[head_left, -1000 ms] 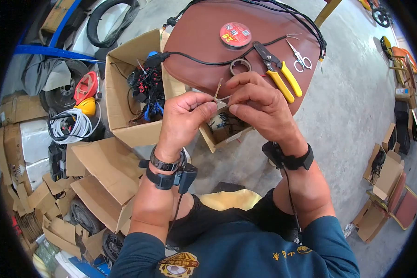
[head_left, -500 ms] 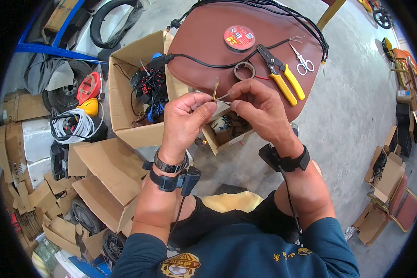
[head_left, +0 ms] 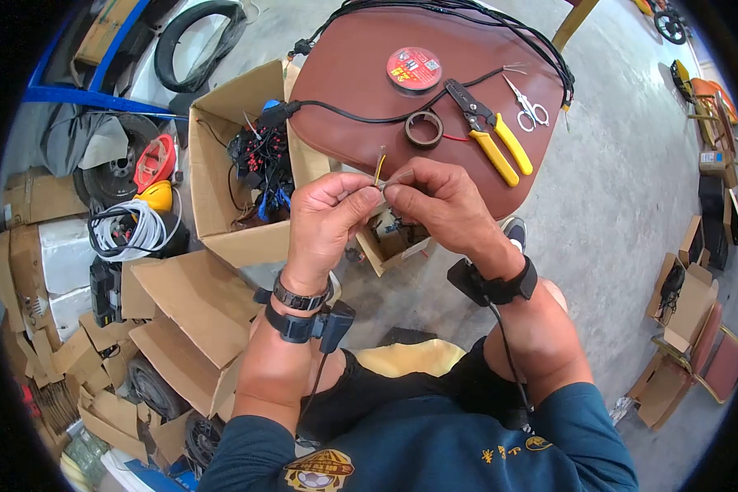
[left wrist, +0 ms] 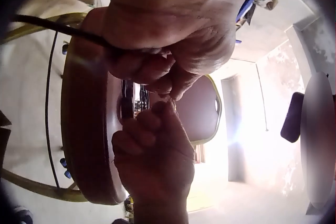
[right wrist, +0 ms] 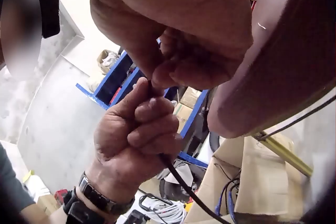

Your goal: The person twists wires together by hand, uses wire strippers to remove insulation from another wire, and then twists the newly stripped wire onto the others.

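Observation:
My left hand [head_left: 324, 217] pinches the end of a black cable [right wrist: 184, 184] between thumb and forefinger. In the right wrist view the cable runs out below its curled fingers. A thin yellowish wire [head_left: 380, 164] stands up from the left fingertips. With thumb and forefinger, my right hand [head_left: 443, 201] pinches thin wire close beside them, and the fingertips of both hands nearly meet. Beyond the hands, on the brown chair seat [head_left: 348, 53], lie a yellow-handled wire stripper [head_left: 500, 148], a tape roll [head_left: 409, 135], a red-labelled spool [head_left: 414, 70] and scissors [head_left: 532, 116].
A cardboard box [head_left: 246, 246] full of dark cables stands left of the seat. Under the hands is a smaller open box [head_left: 402, 258]. More black cable [head_left: 459, 8] loops round the seat's far edge. Flattened cartons [head_left: 189, 295] and wheels crowd the left floor.
My right hand has moved left, close to the left fingertips, from a position where wire showed stretched between the hands. The left hand keeps its pinch. The head view shifted slightly.

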Demonstrator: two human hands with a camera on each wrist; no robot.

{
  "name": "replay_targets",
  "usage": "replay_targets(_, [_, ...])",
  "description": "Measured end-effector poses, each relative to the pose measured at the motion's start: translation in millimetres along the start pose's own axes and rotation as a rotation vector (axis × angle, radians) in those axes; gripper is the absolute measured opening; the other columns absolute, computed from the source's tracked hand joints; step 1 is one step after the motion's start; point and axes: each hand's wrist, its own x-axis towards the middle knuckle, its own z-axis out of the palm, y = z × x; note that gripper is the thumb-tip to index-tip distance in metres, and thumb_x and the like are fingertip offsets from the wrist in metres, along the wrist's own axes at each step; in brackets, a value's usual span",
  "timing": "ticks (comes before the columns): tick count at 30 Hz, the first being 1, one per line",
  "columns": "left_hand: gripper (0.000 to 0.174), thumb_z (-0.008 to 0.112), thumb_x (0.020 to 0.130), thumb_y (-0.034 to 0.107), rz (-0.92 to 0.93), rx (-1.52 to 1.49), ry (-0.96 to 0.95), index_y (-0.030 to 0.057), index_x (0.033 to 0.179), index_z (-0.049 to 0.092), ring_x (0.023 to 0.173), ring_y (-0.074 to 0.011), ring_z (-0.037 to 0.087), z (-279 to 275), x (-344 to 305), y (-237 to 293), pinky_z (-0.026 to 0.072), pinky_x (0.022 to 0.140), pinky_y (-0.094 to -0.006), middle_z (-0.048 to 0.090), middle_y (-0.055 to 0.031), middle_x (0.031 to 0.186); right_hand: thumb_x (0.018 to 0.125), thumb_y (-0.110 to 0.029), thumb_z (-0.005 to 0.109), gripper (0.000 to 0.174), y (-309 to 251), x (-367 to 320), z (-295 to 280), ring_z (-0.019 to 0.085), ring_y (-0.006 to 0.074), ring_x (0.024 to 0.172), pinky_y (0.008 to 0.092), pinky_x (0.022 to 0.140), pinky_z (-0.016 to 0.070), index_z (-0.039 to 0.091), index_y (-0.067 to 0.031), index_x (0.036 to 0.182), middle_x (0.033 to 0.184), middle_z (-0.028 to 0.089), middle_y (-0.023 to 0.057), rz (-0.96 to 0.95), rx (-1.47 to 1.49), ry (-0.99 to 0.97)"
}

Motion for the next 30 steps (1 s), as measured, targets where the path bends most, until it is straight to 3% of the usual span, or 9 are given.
replay_targets(3, [0.013, 0.070, 0.089, 0.009, 0.020, 0.084, -0.009, -0.0004, 0.099, 0.069, 0.057, -0.0013, 0.049, -1, 1, 2, 0.0351, 0.049, -0.0170, 0.062, 0.0029, 0.071, 0.090, -0.009, 0.068, 0.010, 4, 2, 5, 0.057, 0.0052, 0.079, 0.0237, 0.069, 0.0483, 0.065, -0.0001, 0.094, 0.084, 0.064, 0.0002, -0.118, 0.131, 0.069])
replay_targets(9, [0.012, 0.070, 0.088, 0.008, 0.022, 0.084, -0.014, -0.0006, 0.096, 0.068, 0.049, -0.0035, 0.046, 3, 1, 4, 0.0318, 0.043, -0.0186, 0.060, 0.0006, 0.067, 0.089, -0.006, 0.069, 0.009, -4, 0, -5, 0.057, 0.0056, 0.083, 0.0239, 0.072, 0.0488, 0.066, 0.0014, 0.093, 0.088, 0.065, 0.0005, -0.224, -0.015, 0.111])
replay_targets(15, [0.014, 0.070, 0.088, 0.011, -0.115, 0.055, -0.074, -0.0010, 0.095, 0.068, 0.050, -0.0042, 0.048, -6, 4, 11, 0.0325, 0.044, -0.0182, 0.061, -0.0003, 0.068, 0.085, -0.001, 0.068, 0.008, -13, -4, -9, 0.063, 0.0178, 0.077, 0.0290, 0.070, 0.0490, 0.065, -0.0009, 0.091, 0.084, 0.065, 0.0078, -0.470, -0.386, 0.085])
replay_targets(18, [0.015, 0.071, 0.088, 0.012, -0.157, 0.111, -0.119, -0.0011, 0.095, 0.069, 0.051, -0.0047, 0.050, -8, 4, 13, 0.0335, 0.043, -0.0180, 0.062, -0.0010, 0.069, 0.083, 0.000, 0.069, 0.008, -15, -6, -8, 0.063, 0.0236, 0.076, 0.0316, 0.069, 0.0489, 0.064, -0.0019, 0.090, 0.083, 0.064, 0.0099, -0.498, -0.411, 0.080])
replay_targets(26, [0.017, 0.067, 0.092, 0.017, -0.188, 0.275, -0.164, 0.0008, 0.096, 0.070, 0.046, -0.0033, 0.047, -7, 3, 20, 0.0327, 0.040, -0.0179, 0.063, -0.0026, 0.067, 0.082, 0.000, 0.068, 0.008, -16, -9, -9, 0.063, 0.0240, 0.075, 0.0321, 0.067, 0.0490, 0.065, -0.0023, 0.088, 0.082, 0.064, 0.0096, -0.518, -0.430, 0.067])
replay_targets(30, [0.017, 0.066, 0.093, 0.017, -0.215, 0.258, -0.175, 0.0002, 0.096, 0.069, 0.053, -0.0042, 0.051, -4, 3, 24, 0.0375, 0.046, -0.0187, 0.063, -0.0008, 0.066, 0.082, 0.001, 0.068, 0.007, -18, -10, -10, 0.063, 0.0243, 0.073, 0.0319, 0.066, 0.0490, 0.065, -0.0022, 0.088, 0.081, 0.064, 0.0095, -0.534, -0.430, 0.080])
